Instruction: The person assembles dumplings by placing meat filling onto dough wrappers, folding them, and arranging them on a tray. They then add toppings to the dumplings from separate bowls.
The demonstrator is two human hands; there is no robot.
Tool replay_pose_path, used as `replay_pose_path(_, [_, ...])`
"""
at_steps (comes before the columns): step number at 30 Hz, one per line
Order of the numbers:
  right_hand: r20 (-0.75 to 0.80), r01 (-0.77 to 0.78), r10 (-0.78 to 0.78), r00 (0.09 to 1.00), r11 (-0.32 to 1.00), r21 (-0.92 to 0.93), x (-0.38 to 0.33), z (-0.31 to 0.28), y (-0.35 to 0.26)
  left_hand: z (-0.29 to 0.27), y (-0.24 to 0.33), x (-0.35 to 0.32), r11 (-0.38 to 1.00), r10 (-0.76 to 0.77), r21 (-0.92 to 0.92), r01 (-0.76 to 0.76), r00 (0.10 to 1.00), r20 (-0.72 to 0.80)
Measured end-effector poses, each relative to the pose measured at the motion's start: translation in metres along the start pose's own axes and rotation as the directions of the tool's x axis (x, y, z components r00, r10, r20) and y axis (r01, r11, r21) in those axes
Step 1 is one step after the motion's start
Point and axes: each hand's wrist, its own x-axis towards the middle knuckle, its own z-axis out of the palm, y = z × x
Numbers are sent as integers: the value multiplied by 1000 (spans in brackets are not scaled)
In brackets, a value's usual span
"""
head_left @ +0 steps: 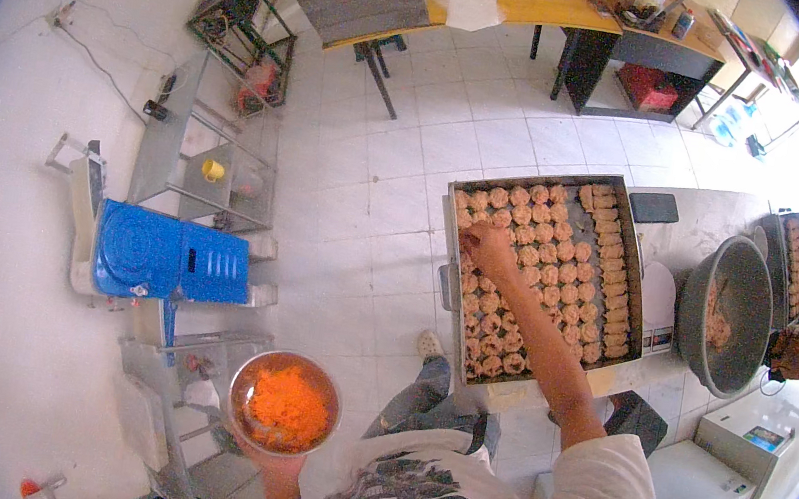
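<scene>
My left hand (276, 462) supports a round metal bowl (241, 412) from below, its fingers mostly hidden beneath it. Bright orange grated carrot (290, 405) fills the bowl. Over to the right, my right hand (486, 248) reaches above the left side of a large square metal tray (632, 275). Its fingertips point down and are drawn together over the dumplings; anything between them is too small to make out. Rows of round, open-topped dumplings (568, 273) cover most of the tray, and a column of longer rolled pieces (609, 252) lines its right side.
Right of the tray stand a dark flat object (654, 207) and a grey basin (745, 270) with minced filling (716, 329). A blue-topped machine (167, 254) and metal shelving (177, 134) line the left wall. Another filled tray (366, 3) rests on the far wooden table (562, 10).
</scene>
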Motion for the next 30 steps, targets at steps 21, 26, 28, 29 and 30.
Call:
replay_pose_path(21, [-207, -169, 207, 956, 967, 189, 52, 20, 39, 6, 11, -3, 999, -12, -48, 17, 995, 99])
replay_pose_path(26, [-181, -92, 60, 982, 980, -176, 60, 45, 31, 7, 14, -4, 998, -9, -68, 15, 997, 78])
replay_pose_path(28, [-273, -125, 88, 958, 985, -120, 56, 38, 25, 6, 16, -5, 995, -20, -99, 28, 997, 79])
replay_pose_path(29, [-315, -138, 103, 943, 986, -93, 53, 33, 22, 5, 17, -7, 997, -5, -73, 9, 998, 63])
replay_pose_path(30, [-300, -216, 255, 919, 964, 157, 50, 22, 21, 3, 17, -8, 998, 4, -67, 0, 999, 48])
